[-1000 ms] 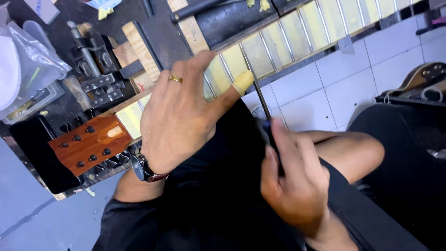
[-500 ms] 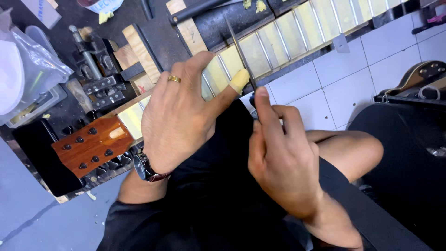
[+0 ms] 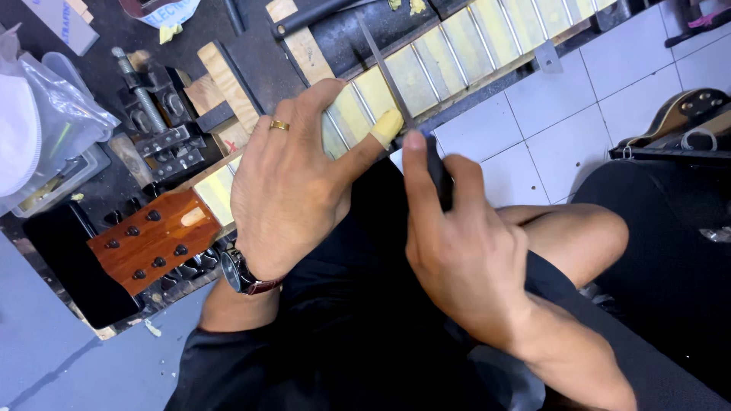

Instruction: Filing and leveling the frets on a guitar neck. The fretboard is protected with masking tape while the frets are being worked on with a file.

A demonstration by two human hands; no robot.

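A fret on the taped guitar neck [image 3: 426,57], running from 8 to 2 o'clock, is being filed: the neck is pressed flat under the left hand [image 3: 293,179], the file [image 3: 392,76] is gripped in the right hand [image 3: 457,251], and a square stroke is called for.

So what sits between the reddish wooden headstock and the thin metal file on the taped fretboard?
In the head view, the left hand lies across the neck between headstock and file, which the right hand holds.
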